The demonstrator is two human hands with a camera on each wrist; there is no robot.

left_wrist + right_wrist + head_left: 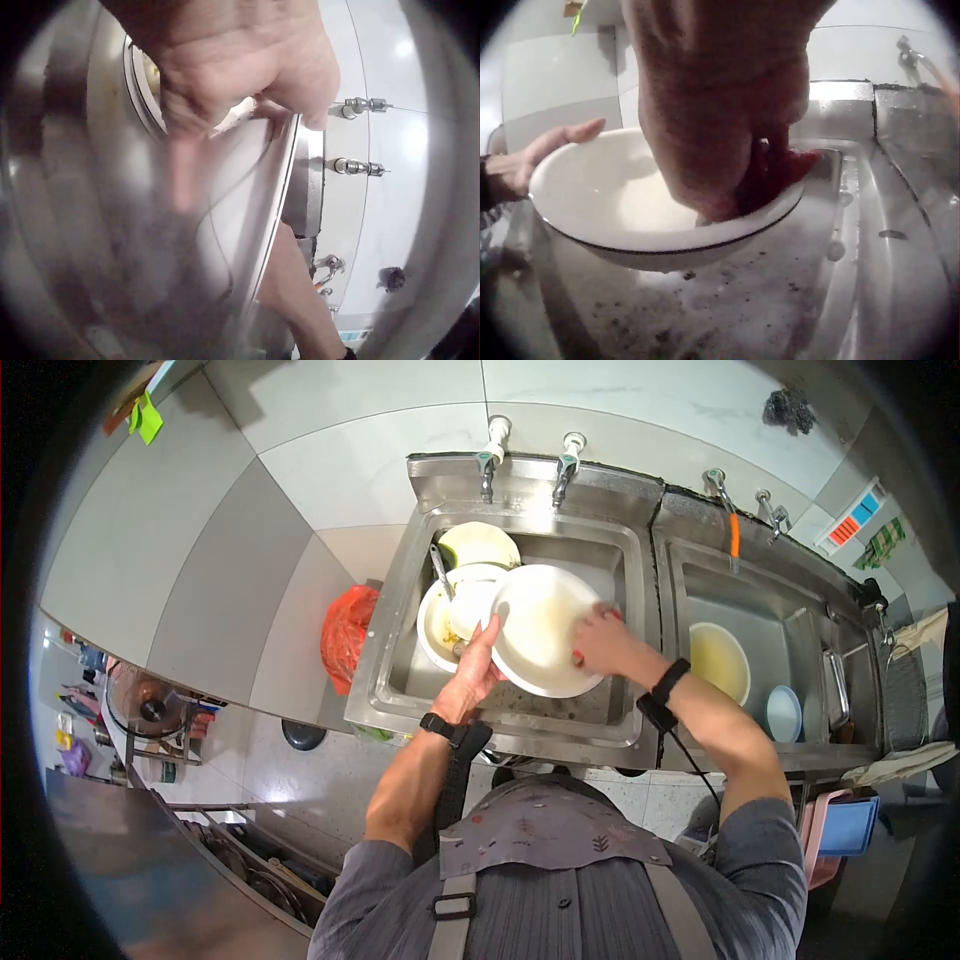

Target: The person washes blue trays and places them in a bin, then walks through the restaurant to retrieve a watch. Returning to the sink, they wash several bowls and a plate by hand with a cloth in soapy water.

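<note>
A wide white basin [545, 625] with a thin dark rim line is held tilted over the left sink. My left hand [477, 670] grips its left edge, thumb over the rim and fingers underneath. At the opposite side, my right hand [607, 643] reaches inside the rim. It holds a red, soft-looking cloth [776, 176] against the basin wall; most of the cloth is hidden by the fingers. Beside the left hand, a white bowl [436, 628] with yellowish scraps holds a smaller white bowl and a spoon [441, 568]. Behind these stands a pale dish [480, 546].
Two taps [487, 475] rise behind the left sink [630, 550]. In the right sink are a bowl of yellowish liquid [720, 660] and a light-blue bowl [784, 713]. A red plastic bag [348, 638] hangs left of the sink. Dark specks dot the left sink's floor.
</note>
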